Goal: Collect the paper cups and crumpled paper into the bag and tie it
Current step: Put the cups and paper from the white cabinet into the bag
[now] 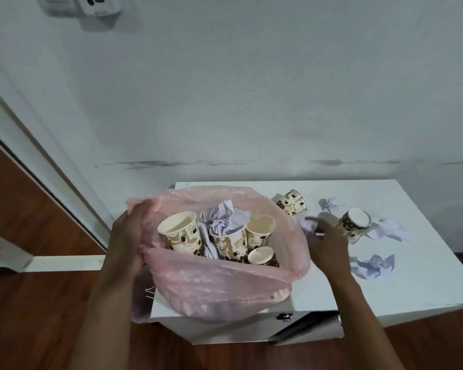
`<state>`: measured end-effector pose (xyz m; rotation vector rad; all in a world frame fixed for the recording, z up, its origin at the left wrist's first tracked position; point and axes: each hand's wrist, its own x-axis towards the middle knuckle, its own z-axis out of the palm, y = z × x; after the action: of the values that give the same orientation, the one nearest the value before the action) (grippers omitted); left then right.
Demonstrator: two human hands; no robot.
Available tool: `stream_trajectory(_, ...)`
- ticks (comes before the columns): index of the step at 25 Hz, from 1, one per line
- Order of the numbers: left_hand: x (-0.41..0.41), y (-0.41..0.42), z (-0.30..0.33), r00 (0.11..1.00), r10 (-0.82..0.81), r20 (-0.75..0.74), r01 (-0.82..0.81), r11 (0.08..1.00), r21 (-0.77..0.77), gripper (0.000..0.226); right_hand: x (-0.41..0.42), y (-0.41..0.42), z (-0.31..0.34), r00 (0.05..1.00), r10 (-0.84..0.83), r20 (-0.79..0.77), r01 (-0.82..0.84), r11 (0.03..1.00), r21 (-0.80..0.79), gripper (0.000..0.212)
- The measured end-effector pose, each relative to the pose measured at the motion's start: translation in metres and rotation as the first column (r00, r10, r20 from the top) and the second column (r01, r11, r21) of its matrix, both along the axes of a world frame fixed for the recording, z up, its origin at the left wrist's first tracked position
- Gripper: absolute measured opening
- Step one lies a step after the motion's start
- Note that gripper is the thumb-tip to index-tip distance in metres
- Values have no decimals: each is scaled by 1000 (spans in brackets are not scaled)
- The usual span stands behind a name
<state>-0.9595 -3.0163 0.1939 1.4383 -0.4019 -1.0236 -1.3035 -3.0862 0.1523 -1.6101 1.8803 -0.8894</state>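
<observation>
**A:** Pink plastic bag [225, 284] sits centre frame on the white cabinet [385, 289], mouth open. My left hand [130, 236] grips its left rim, fingers curled round the bunched film. Status?

**B:** Collection step, part done. Four paper cups in the bag [178, 232], plus crumpled paper [219, 217] stuffed among them. Still out on the cabinet top, right of centre: one cup on its side near the back [292, 202], one cup on its side further right [354, 225], and paper wads: one at the back [330, 204], one at far right [388, 231], one nearer the front [372, 265].

**A:** My right hand [329, 241] is just right of the bag rim, on a pale wad [308, 225]. Blurred, so I can't tell if the fingers pinch it or only touch it.

**B:** Next move, my read: get that wad over the rim and drop it. Left hand has to hold the mouth wide; the film is limp and will likely sag shut otherwise.

**A:** Then both cups, remaining wads, tie last.

**B:** Leave slack at the top for the knot.
</observation>
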Motion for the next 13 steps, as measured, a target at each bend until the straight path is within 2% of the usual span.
stream_trajectory(2,3,-2,0,1000,-8,4,8,1000,-20,33,18,12,56,985,-14,173,37,990,-133,42)
stream_trajectory(3,5,-4,-1,1000,-8,-2,8,1000,-28,32,29,21,79,975,43,216,1,980,-199,46)
stream_trajectory(5,4,-7,1,1000,-15,-17,15,999,-37,24,54,39,107,960,247,136,-204,942,-268,46)
stream_trajectory(8,1,-10,2,999,-24,-45,22,999,-48,21,91,51,97,862,499,-93,-506,858,-85,54)
stream_trajectory(10,1,-12,2,997,-23,-69,19,999,-47,23,101,49,76,778,587,-223,-598,801,23,65)
stream_trajectory(11,2,-13,3,997,-18,-75,14,999,-43,22,101,47,70,765,601,-232,-608,792,47,68)
stream_trajectory(13,1,-15,5,998,-10,-66,7,999,-47,20,94,42,69,794,590,-147,-595,803,5,64)
